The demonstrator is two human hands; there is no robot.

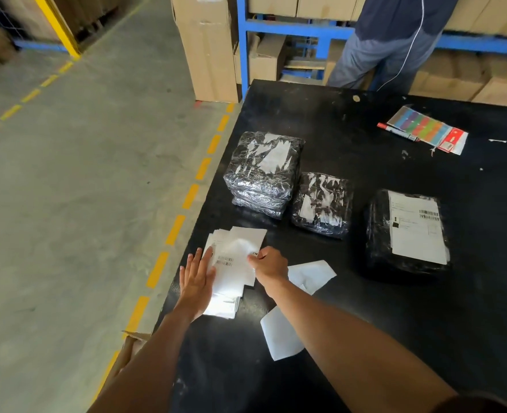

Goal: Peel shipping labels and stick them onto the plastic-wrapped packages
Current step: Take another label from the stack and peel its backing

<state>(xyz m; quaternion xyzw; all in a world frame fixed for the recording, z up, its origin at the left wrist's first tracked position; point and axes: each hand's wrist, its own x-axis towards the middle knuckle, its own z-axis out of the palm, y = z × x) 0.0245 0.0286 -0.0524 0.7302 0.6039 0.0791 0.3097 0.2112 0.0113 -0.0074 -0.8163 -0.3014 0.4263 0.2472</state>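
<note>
A stack of white shipping labels (231,269) lies near the left edge of the black table (365,293). My left hand (197,281) rests flat on the stack's left side, fingers spread. My right hand (268,265) pinches the right edge of the top label, which curls upward. Three plastic-wrapped black packages stand beyond: a tall pile (264,171), a smaller one (322,204), and one at the right (407,231) with a white label stuck on top.
Two loose white backing sheets (311,275) (280,335) lie by my right forearm. A marker and coloured sticky tabs (425,129) sit at the far right. A person (395,40) stands behind the table by blue shelving. Cardboard boxes (207,49) rise at the table's far corner.
</note>
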